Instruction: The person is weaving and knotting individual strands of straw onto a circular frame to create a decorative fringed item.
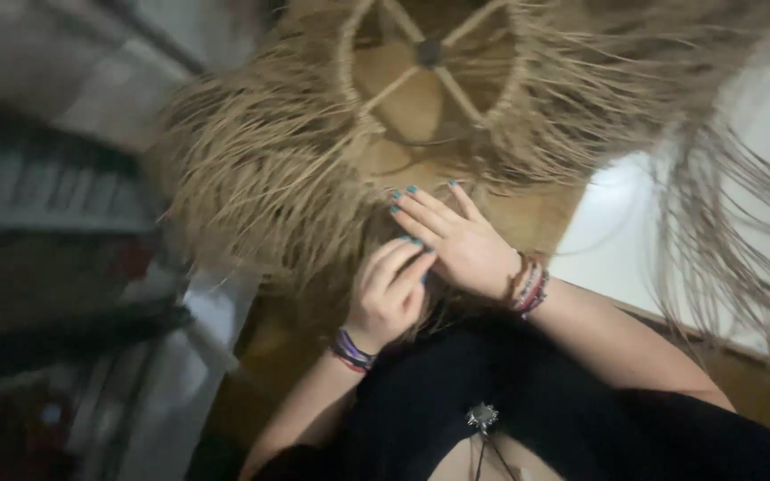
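A large fringe of tan straw strands (260, 178) hangs from a wrapped ring frame with crossed spokes (430, 53) at the top middle of the head view. My left hand (389, 294) is curled just below the fringe, with its fingertips pinched on a few strands. My right hand (461, 236) lies against the fringe beside it, fingers spread and touching the fibres. The two hands touch each other. Both wrists wear bead bracelets, and the nails are painted teal. The frame is blurred.
Brown wooden floor (536, 214) shows under the fringe. A white surface (617, 232) lies at the right with more loose strands (724, 232) across it. Dark blurred shelves (37, 187) and a white cloth (207, 321) are at the left. My black-clothed lap (510, 401) fills the bottom.
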